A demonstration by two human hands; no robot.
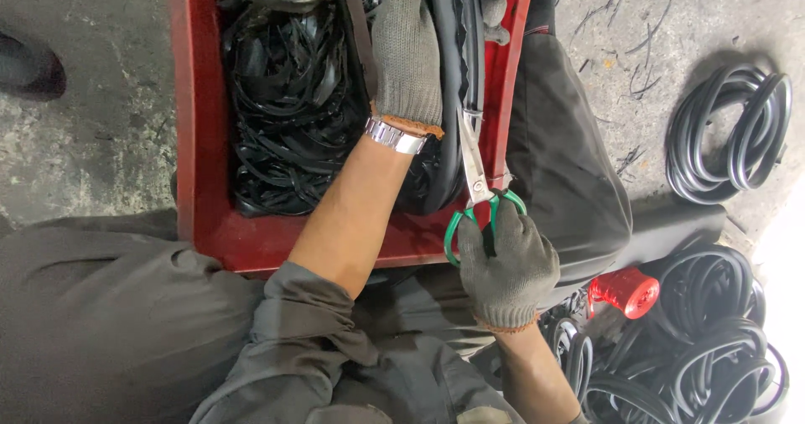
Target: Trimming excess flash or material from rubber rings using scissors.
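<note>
My left hand [408,46], in a grey knit glove with a metal wristwatch [394,135] at the wrist, reaches into a red crate [201,164] and grips a black rubber tube [449,80] near the crate's right wall. My right hand [507,265], also gloved, holds green-handled scissors [476,181]. The blades point up along the tube, just right of my left wrist. Thin black rubber strips [289,97] fill the crate.
Coiled black rubber tubes [729,135] lie on the concrete floor at the right. More coils [704,348] are piled at the lower right beside a red spool [625,292]. A dark shoe [29,63] shows at the left edge. My grey trousers fill the bottom.
</note>
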